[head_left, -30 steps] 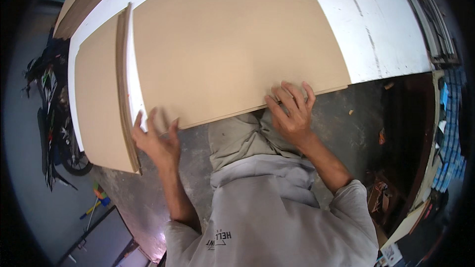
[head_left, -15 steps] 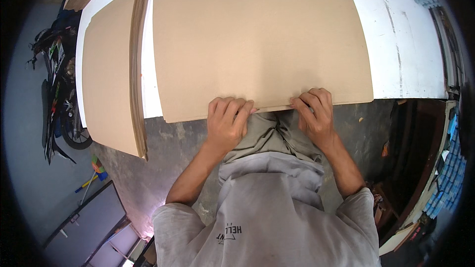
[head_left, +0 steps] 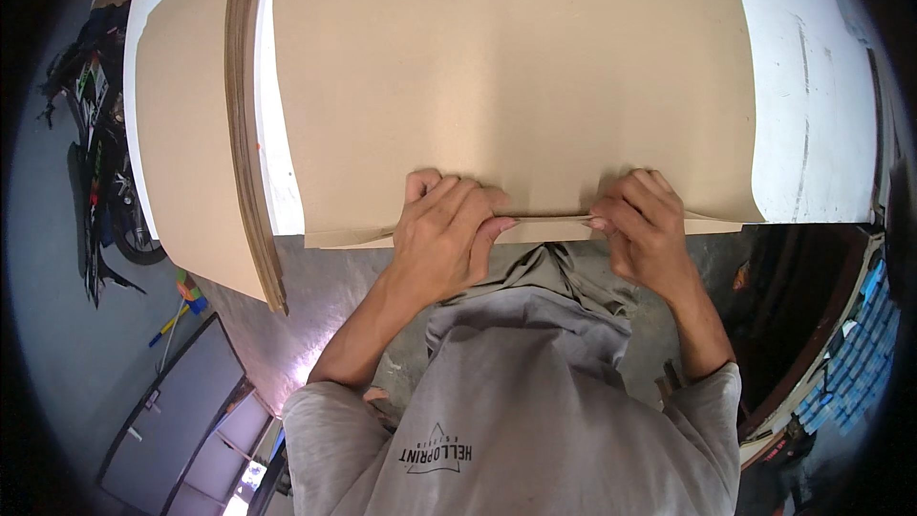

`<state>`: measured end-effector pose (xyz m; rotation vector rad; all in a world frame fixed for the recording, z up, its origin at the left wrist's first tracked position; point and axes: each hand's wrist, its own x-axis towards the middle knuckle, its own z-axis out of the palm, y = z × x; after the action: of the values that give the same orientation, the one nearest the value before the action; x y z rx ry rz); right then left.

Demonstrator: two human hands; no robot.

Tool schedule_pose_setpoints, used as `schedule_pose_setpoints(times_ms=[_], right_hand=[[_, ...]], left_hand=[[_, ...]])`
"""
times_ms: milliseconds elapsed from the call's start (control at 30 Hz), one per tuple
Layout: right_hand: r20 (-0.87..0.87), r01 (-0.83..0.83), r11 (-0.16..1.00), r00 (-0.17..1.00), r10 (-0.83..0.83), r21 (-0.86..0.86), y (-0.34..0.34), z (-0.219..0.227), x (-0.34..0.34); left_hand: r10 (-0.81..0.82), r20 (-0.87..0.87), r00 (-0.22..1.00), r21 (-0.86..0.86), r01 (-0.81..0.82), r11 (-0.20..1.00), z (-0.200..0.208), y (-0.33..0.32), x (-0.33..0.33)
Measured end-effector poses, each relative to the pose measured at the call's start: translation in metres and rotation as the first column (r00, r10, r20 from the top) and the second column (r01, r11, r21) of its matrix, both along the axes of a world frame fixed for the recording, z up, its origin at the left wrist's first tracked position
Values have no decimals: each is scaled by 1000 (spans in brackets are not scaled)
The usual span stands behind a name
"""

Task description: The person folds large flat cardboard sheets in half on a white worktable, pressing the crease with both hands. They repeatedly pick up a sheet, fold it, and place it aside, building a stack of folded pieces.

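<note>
A large brown cardboard sheet (head_left: 506, 67) lies before me on a white table. Its near edge is lifted in the middle, and another layer of card shows just beneath it along the table's front. Left of centre, my left hand (head_left: 444, 225) pinches that raised edge between thumb and fingers. My right hand (head_left: 642, 220) grips the same edge a short way to the right, its fingers curled over the top. Between both hands the edge bows upward, leaving a narrow gap over the lower layer.
To the left a stack of brown cardboard (head_left: 186, 124) juts past the front edge of the white table (head_left: 812, 134). A motorcycle (head_left: 110, 162) stands beyond it. Blue-wrapped goods (head_left: 850, 354) fill the lower right, near a dark open cabinet (head_left: 798, 296).
Both hands have pinched the sheet's near edge and lifted it off the layer below. The view has shifted a little, and the sheet appears larger and nearer.
</note>
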<state>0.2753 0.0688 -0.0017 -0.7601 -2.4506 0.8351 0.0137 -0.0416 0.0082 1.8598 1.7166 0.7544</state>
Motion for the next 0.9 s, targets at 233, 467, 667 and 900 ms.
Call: schedule_pose_setpoints(times_ms=[233,467,667,900], right_hand=[[69,10,992,998,-1,-127,2,6,3],[65,-2,996,998,8,-86,0,11,-4],[1,16,982,1000,-16,191,-18,-1,-1],[-40,111,947,994,-104,302,-49,-10,14]], left_hand=[[125,-131,984,22,-123,992,-2,12,9],[208,-351,913,-61,-244,968,-11,11,25],[118,-232,965,98,-97,990,-7,-12,19],[88,-228,970,217,-38,975,-5,-63,-17]])
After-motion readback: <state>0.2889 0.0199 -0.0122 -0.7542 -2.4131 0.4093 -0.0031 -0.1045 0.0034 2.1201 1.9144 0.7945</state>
